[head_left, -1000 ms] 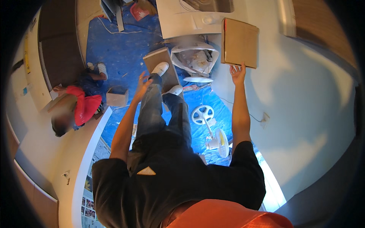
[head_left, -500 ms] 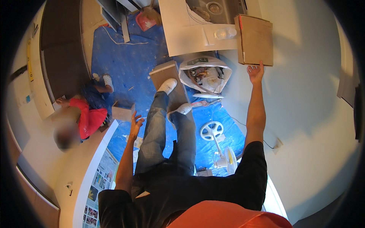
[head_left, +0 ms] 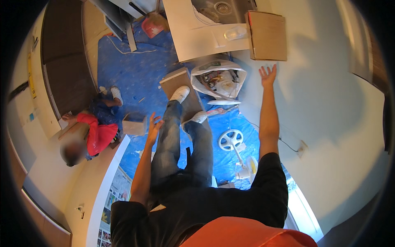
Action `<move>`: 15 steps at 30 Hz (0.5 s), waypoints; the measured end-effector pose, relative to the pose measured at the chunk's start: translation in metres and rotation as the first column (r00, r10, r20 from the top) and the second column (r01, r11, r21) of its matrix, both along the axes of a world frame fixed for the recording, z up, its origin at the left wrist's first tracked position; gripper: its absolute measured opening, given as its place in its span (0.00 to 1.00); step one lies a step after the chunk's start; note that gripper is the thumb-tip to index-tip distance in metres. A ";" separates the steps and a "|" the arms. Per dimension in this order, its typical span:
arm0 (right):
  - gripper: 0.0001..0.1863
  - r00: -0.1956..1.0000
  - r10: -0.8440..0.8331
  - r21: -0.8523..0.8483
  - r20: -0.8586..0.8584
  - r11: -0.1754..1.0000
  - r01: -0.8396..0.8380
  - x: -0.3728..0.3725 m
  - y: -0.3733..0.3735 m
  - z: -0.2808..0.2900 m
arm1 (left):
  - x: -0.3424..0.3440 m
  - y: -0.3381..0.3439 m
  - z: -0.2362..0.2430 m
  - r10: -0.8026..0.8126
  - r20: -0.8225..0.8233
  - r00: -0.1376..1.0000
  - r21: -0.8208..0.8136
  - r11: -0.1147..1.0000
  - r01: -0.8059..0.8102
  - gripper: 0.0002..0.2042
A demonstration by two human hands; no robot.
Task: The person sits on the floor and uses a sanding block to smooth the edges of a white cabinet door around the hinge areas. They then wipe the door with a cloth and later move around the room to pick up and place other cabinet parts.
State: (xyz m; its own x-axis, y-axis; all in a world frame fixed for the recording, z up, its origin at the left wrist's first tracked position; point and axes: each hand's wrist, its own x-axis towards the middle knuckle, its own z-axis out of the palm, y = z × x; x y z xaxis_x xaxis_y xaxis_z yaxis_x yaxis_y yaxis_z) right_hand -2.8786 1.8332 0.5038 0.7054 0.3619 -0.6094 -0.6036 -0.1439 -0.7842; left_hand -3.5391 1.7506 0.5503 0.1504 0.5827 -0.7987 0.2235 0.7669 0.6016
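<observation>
My right hand [head_left: 268, 75] is raised at the right with its fingers spread and nothing in them. Just beyond the fingertips is a brown cardboard box [head_left: 267, 36], with a small gap between the two. The box sits at the right end of a pale counter [head_left: 185, 41], beside a clear plastic container [head_left: 235, 33]. My left hand [head_left: 154, 126] hangs in the air left of my legs, its fingers apart and holding nothing. Both my feet, in white shoes, stand on a brown wooden platform [head_left: 191, 98].
A white bag of debris [head_left: 242, 78] stands right of the platform. Nearer is a white fan [head_left: 231, 140] on blue sheeting [head_left: 131, 78]. An open box [head_left: 134, 124] and a person in a red top [head_left: 98, 132] are at the left. A red dustpan [head_left: 152, 28] lies far off.
My right hand has come away from the cardboard box's near edge, where its fingertips were, and has opened wider. My left hand has shifted slightly right. The whole view has turned a little.
</observation>
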 end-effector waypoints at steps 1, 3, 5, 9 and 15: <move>0.46 0.997 0.072 -0.027 0.019 0.997 -0.071 -0.010 -0.014 0.000 | 0.005 0.002 0.000 -0.018 0.004 1.000 0.016 1.000 0.018 0.38; 0.44 0.976 0.216 -0.150 0.039 0.967 -0.208 -0.047 -0.064 0.000 | 0.013 0.005 0.007 -0.026 0.053 0.998 0.026 0.999 0.024 0.37; 0.42 0.904 0.423 -0.339 0.057 0.860 -0.380 -0.095 -0.126 0.002 | 0.030 0.016 0.016 -0.059 0.089 0.994 0.069 0.996 0.053 0.36; 0.43 0.315 0.892 -0.737 0.326 0.448 -0.506 -0.211 -0.244 0.031 | 0.072 0.058 0.042 -0.052 0.228 0.972 0.141 0.990 0.019 0.38; 0.38 0.800 0.562 -0.467 -0.207 0.662 -0.586 -0.314 -0.355 0.158 | 0.115 0.106 0.061 -0.260 0.353 0.899 0.247 0.952 0.178 0.36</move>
State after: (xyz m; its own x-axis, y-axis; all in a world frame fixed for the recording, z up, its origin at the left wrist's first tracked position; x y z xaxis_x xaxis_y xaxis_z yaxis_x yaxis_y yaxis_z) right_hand -3.1929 1.4783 0.6615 0.4290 0.3346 -0.8391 -0.3005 -0.8231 -0.4819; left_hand -3.4246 1.8561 0.6111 0.5588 0.6434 -0.5233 0.0961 0.5764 0.8115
